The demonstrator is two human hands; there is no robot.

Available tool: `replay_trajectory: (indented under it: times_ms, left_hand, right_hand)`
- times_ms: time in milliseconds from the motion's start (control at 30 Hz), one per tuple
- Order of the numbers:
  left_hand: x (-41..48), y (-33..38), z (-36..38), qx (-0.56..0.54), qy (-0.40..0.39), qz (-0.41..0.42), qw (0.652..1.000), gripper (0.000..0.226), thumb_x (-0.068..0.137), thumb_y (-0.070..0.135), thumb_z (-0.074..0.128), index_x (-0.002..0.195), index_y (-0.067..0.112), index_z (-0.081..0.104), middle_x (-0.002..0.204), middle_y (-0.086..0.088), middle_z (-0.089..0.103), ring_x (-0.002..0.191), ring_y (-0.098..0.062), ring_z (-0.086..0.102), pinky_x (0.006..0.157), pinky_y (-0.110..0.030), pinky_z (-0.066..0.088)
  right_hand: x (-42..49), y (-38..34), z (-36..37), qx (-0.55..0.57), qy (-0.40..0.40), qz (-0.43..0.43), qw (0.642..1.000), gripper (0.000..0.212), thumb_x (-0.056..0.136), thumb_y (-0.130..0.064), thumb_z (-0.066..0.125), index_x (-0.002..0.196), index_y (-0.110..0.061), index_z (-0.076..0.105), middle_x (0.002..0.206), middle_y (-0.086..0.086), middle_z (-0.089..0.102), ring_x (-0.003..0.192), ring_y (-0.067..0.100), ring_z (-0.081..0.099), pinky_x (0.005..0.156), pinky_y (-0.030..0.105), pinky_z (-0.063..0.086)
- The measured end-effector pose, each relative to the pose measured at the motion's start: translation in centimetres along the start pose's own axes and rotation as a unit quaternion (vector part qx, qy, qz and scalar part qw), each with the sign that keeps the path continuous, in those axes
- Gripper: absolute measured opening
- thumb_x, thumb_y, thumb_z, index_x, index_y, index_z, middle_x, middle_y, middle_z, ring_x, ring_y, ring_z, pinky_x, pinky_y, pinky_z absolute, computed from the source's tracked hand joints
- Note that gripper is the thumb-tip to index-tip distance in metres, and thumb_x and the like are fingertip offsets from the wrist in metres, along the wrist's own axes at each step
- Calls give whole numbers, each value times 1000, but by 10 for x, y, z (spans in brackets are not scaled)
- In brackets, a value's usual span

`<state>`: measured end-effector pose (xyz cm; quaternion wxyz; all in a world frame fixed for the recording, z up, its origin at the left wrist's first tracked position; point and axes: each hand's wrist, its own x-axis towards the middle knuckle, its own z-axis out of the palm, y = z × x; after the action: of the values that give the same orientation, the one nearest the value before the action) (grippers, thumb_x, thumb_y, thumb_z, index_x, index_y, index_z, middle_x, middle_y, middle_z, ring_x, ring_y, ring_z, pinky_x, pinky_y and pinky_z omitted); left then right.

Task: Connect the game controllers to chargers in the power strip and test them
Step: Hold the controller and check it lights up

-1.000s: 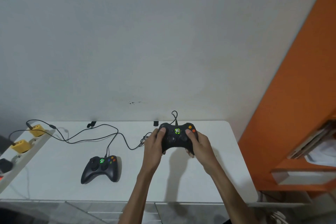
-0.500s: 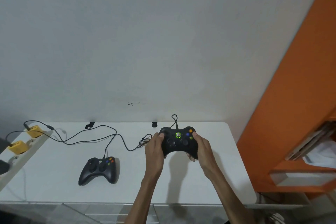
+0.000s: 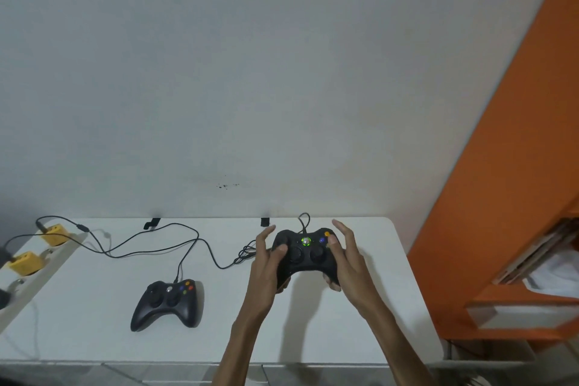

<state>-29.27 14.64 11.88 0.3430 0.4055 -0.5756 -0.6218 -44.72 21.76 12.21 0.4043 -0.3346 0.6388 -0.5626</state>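
A black game controller (image 3: 305, 257) with a lit green centre light is held above the white table (image 3: 94, 316), right of the middle. My left hand (image 3: 266, 263) grips its left handle, thumb on the left stick, index finger raised. My right hand (image 3: 346, 260) holds its right side, thumb near the coloured buttons, other fingers spread upward. A second black controller (image 3: 167, 304) lies flat on the table to the left, its centre light dark. Black cables (image 3: 150, 244) run from both controllers to two yellow chargers (image 3: 25, 262) in a white power strip (image 3: 34, 285) at the left edge.
A grey wall stands right behind the table. An orange shelf unit (image 3: 507, 229) holding papers and a white box rises at the right. Two small black clips (image 3: 152, 223) sit at the table's back edge. Drawers show below the front edge.
The held controller sank slightly toward the table. Fingers of both hands have lifted and spread off its top. The left controller's green light, lit a second ago, is dark.
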Motion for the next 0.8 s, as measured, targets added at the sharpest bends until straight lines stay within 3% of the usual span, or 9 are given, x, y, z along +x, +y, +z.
replay_trajectory:
  times_ms: [67, 133, 233, 433, 567, 667, 800]
  left_hand:
    - [-1, 1, -5, 24, -52, 41, 998, 49, 87, 24, 57, 130, 39, 40, 74, 10, 59, 62, -18, 46, 57, -29, 41]
    - [0, 1, -8, 64, -80, 77, 992, 60, 82, 6, 61, 131, 31, 38, 83, 6, 60, 64, -16, 47, 56, -25, 44]
    - [3, 4, -8, 85, -95, 90, 988, 71, 75, -10, 63, 130, 25, 35, 97, -1, 61, 73, -14, 52, 66, -28, 51]
    - [8, 2, -10, 93, -123, 59, 986, 84, 73, -11, 69, 139, 25, 32, 112, -3, 63, 88, -17, 62, 80, -29, 55]
    - [16, 0, -7, 124, -113, 56, 984, 72, 69, -11, 68, 128, 20, 41, 104, -1, 63, 82, -15, 57, 71, -28, 51]
    - [18, 3, -8, 122, -112, 59, 984, 80, 71, -12, 66, 134, 25, 34, 100, -3, 64, 74, -16, 57, 67, -29, 51]
    - [19, 5, -7, 120, -119, 68, 983, 79, 72, -14, 65, 132, 26, 34, 98, 7, 62, 66, -11, 53, 56, -22, 47]
  right_hand:
    - [-3, 0, -6, 4, -29, -18, 999, 31, 102, -33, 50, 131, -43, 45, 84, 13, 62, 60, 24, 50, 47, 23, 42]
    - [-5, 1, -11, 2, -52, -36, 998, 45, 93, -22, 58, 133, -37, 44, 90, 22, 59, 59, 24, 49, 49, 26, 41]
    - [-4, 4, -18, -19, -81, -46, 995, 65, 82, -8, 62, 137, -33, 37, 89, 27, 59, 60, 25, 50, 52, 32, 42]
    - [4, 9, -24, -113, -77, -65, 988, 94, 64, -2, 81, 139, -36, 35, 103, 0, 70, 86, 29, 69, 78, 44, 59]
    - [8, 13, -21, -128, -27, -67, 989, 81, 61, 0, 75, 128, -34, 46, 99, -6, 70, 86, 22, 69, 70, 39, 58]
    - [6, 11, -18, -112, -25, -64, 991, 86, 66, 3, 75, 133, -37, 39, 94, -2, 70, 74, 19, 66, 62, 32, 55]
    - [7, 7, -17, -91, -34, -63, 993, 86, 69, 6, 74, 135, -33, 36, 92, -2, 68, 62, 10, 56, 55, 25, 46]
